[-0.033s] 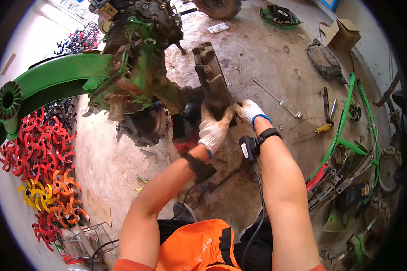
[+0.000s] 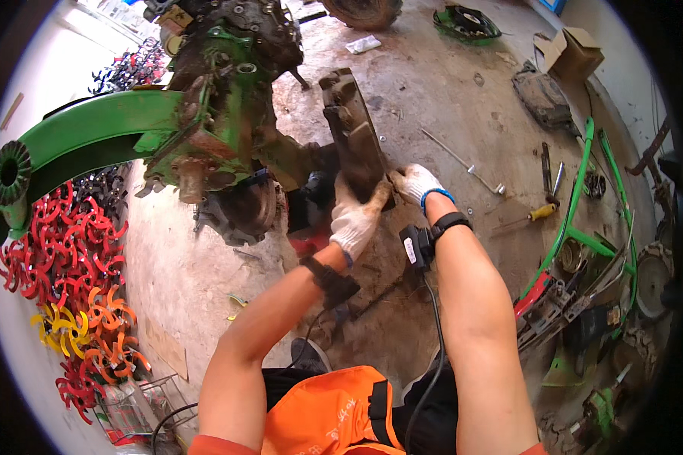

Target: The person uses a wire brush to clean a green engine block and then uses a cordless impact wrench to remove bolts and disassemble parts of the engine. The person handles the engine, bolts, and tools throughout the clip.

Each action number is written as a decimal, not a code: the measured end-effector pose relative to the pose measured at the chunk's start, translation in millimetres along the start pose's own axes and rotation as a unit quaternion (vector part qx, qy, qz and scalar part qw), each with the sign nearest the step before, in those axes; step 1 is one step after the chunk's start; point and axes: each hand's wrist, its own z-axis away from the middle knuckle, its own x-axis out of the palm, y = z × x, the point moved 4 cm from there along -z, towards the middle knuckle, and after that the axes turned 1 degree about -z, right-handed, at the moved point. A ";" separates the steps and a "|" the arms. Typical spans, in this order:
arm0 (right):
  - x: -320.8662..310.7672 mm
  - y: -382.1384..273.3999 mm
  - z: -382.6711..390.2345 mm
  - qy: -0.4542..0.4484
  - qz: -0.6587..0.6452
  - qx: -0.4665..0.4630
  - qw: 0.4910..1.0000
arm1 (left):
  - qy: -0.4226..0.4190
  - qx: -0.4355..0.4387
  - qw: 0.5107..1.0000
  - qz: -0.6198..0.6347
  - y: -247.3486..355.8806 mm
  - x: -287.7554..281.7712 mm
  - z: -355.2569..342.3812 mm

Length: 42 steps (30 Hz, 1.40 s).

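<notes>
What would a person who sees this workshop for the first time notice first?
Probably the two gloved hands in the middle: the left hand and the right hand grip the lower end of a dark, greasy metal casing that stands up from the floor. Just left of it sits a big green machine with a long green arm, and a heap of red and yellow blades lies at the far left.
</notes>
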 end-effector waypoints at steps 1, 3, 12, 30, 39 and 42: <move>-2.6 -1.3 1.7 0.010 0.019 -0.018 1.000 | -0.010 0.042 0.999 0.027 -5.0 1.6 0.0; -4.1 -3.3 3.6 0.008 0.008 -0.005 1.000 | -0.037 0.107 0.991 0.077 -16.1 1.4 -2.8; -3.8 -18.9 7.2 -0.024 -0.054 0.017 0.998 | -0.342 0.123 0.869 -0.335 -94.2 -9.5 -21.7; -7.8 -18.6 15.1 -0.046 -0.022 0.037 0.998 | -0.327 -0.009 0.853 -0.406 -193.2 -110.9 -50.8; -6.1 -7.6 15.0 -0.042 -0.024 0.058 0.997 | -0.182 -0.039 0.862 -0.470 -214.3 -135.7 -75.9; -1.4 -7.1 10.3 -0.029 -0.009 0.058 0.998 | -0.160 -0.001 0.895 -0.417 -220.1 -134.0 -82.0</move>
